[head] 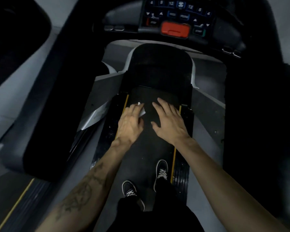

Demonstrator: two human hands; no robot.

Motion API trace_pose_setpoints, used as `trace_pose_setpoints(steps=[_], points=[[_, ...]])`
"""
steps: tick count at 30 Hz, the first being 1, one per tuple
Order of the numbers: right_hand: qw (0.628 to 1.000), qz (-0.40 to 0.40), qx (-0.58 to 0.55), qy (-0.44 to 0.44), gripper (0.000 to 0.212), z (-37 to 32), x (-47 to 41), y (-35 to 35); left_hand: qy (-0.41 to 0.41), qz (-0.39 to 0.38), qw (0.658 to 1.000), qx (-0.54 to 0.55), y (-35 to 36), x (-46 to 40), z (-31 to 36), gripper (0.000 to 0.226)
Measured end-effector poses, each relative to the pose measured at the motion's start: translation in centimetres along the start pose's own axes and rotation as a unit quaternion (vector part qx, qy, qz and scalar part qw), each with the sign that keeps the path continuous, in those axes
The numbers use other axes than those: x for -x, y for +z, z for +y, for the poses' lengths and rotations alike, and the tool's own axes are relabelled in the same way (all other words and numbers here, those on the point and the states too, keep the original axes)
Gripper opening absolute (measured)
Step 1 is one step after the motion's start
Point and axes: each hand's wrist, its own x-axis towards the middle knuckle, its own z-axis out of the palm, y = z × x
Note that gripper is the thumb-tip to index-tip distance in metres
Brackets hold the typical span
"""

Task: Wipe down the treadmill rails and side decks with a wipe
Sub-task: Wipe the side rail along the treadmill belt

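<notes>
Left hand [130, 122] pinches wipe [141, 110] by belt's left edge; right hand [168, 120] spread, empty. I'd press flat along left side deck [111, 126].

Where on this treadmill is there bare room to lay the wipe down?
Bare belt lies between the yellow stripes, from the wrists down to the shoes. The black hood below the console is bare too. It is crowded where the left hand, wipe and right hand meet.

Wipe [141, 110] under left hand [130, 121]
</notes>
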Motion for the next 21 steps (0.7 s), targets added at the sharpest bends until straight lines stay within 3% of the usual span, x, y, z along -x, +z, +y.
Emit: trace_pose_setpoints(steps=[8,21], points=[[0.996,-0.042,0.017,-0.071,0.075,-5.1,-5.1,2.4,-0.089,0.019,0.996,-0.023,-1.6,1.1,-7.3,0.061],[0.964,-0.127,0.064,-0.225,0.077,-4.4,-22.4,3.5,-0.258,0.084,0.961,-0.051,-0.4,-7.5,-12.0,0.056]])
